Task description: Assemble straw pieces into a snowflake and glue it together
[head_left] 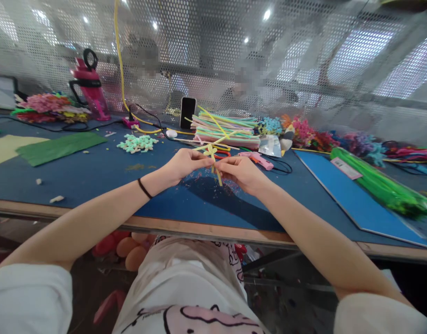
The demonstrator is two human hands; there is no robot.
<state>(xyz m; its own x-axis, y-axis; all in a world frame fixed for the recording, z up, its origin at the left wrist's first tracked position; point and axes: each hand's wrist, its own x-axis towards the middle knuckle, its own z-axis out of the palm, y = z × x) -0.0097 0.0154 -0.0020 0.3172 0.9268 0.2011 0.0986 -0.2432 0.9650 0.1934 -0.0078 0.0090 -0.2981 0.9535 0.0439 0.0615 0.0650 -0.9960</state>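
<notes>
Over the front part of the table, both hands meet at a yellow pipe-cleaner piece (210, 150), looped at its centre, with long ends sticking out up to the right and down. My left hand (185, 166) pinches it from the left between thumb and fingertips. From the other side, my right hand (241, 174) grips its lower part, where two strands hang down. Just behind the hands lie red-and-yellow-handled scissors (223, 154) and a pink glue gun (261, 160). A bundle of pastel pipe cleaners (230, 132) rests farther back.
Mint-green short pieces (137, 143) are heaped at left, near green sheets (62, 147). A phone (188, 112) stands at the back, with a pink bottle (91, 90) to its left. On the right, a bag of green pipe cleaners (380, 181) overlaps a blue board (355, 197).
</notes>
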